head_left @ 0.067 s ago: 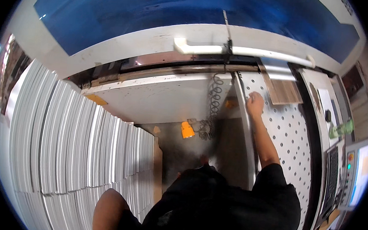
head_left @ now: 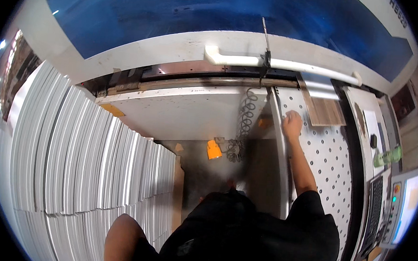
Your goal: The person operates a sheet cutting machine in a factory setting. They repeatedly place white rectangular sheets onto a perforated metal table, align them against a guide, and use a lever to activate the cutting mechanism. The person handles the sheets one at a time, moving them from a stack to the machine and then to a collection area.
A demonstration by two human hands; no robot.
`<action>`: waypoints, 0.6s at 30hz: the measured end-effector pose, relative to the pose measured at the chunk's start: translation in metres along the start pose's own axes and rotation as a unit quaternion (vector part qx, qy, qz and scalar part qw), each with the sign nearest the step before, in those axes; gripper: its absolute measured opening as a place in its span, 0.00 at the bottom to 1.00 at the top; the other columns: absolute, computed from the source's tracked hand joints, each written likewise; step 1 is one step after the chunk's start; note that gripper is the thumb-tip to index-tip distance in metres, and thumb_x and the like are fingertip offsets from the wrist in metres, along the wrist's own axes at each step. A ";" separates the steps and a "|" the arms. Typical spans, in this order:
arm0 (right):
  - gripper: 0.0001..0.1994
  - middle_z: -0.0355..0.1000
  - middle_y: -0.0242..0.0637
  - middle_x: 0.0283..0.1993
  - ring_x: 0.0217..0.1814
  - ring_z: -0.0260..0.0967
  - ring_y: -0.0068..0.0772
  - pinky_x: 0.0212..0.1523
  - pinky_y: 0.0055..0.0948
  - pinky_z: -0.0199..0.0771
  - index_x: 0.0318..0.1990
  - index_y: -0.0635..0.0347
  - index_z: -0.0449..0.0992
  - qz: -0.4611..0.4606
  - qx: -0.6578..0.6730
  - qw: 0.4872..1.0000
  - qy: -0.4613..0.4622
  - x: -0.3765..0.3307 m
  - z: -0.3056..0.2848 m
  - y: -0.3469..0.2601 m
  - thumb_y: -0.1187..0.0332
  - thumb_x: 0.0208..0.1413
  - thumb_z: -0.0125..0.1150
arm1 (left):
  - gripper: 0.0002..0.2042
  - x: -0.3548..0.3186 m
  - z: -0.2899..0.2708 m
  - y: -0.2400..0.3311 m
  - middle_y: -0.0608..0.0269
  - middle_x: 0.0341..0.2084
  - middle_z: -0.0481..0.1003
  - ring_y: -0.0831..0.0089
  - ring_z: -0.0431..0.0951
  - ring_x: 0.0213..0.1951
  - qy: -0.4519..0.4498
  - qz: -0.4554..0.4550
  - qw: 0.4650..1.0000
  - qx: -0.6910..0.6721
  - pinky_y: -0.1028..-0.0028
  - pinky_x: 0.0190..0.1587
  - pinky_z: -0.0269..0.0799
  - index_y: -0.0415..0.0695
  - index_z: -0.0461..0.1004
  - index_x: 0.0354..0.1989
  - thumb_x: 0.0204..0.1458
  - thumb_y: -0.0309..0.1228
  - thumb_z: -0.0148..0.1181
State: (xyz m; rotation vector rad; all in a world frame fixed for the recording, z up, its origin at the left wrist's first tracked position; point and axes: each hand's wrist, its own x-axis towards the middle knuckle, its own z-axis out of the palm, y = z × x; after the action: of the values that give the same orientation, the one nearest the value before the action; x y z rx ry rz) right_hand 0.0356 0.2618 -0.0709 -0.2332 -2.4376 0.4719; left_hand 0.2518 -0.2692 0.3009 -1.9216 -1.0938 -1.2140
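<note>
My right hand [head_left: 292, 123] rests near the left edge of the white table top [head_left: 323, 158], which is dotted with small dark round fittings. Its fingers are loosely bent and a little apart, and I see nothing held in them. To the right of the hand lies a brown wood-grain board [head_left: 324, 110], apart from the fingers. The board's far end runs in below a white pipe [head_left: 311, 68]. Of my left arm only the bent elbow [head_left: 122, 232] shows, beside the stacked pale panels [head_left: 80, 157]; the left hand is out of sight.
A large machine with a blue cover [head_left: 224, 13] spans the far side. A coiled black hose [head_left: 249, 109] hangs down to the floor near an orange pedal [head_left: 213, 150]. At the right are a green bottle [head_left: 388, 157], a keyboard [head_left: 374, 210] and a lit screen [head_left: 409, 202].
The whole view has shifted slightly. My right hand stays at the table's left edge, its fingers now seen a little more apart. The board keeps its place.
</note>
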 end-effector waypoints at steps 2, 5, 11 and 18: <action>0.09 0.74 0.48 0.42 0.47 0.70 0.56 0.50 0.50 0.69 0.38 0.59 0.76 -0.008 0.002 1.000 -0.001 0.001 0.001 -0.008 0.71 0.49 0.55 | 0.19 0.001 0.004 0.000 0.52 0.46 0.73 0.57 0.74 0.46 0.012 -0.020 1.000 -0.001 0.60 0.45 0.73 0.37 0.69 0.52 0.64 0.40 0.56; 0.08 0.74 0.49 0.42 0.46 0.70 0.57 0.48 0.50 0.69 0.36 0.62 0.76 -0.017 0.020 1.000 0.000 -0.001 0.001 -0.008 0.71 0.49 0.55 | 0.18 0.003 0.010 -0.007 0.52 0.42 0.75 0.58 0.75 0.43 0.037 -0.054 0.998 -0.019 0.61 0.42 0.74 0.36 0.71 0.50 0.63 0.40 0.57; 0.08 0.74 0.48 0.44 0.48 0.69 0.56 0.50 0.52 0.67 0.38 0.62 0.77 -0.027 0.029 0.999 -0.003 -0.001 0.005 0.008 0.72 0.50 0.55 | 0.16 -0.005 0.024 0.001 0.52 0.36 0.77 0.59 0.79 0.36 0.101 -0.103 0.989 -0.035 0.64 0.36 0.77 0.35 0.74 0.45 0.63 0.39 0.58; 0.10 0.75 0.33 0.35 0.32 0.66 0.21 0.35 0.25 0.67 0.48 0.60 0.79 0.105 0.356 0.928 -0.046 0.030 -0.012 -0.019 0.74 0.63 0.55 | 0.15 -0.034 0.036 0.029 0.51 0.29 0.81 0.60 0.82 0.29 0.198 -0.170 0.965 -0.029 0.66 0.28 0.81 0.33 0.78 0.39 0.62 0.37 0.59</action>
State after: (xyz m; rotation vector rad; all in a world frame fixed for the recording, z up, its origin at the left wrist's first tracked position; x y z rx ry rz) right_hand 0.0190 0.2559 -0.0381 -0.1559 -2.1632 1.4403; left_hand 0.2844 -0.2643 0.2538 -1.4720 -1.2025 -1.7454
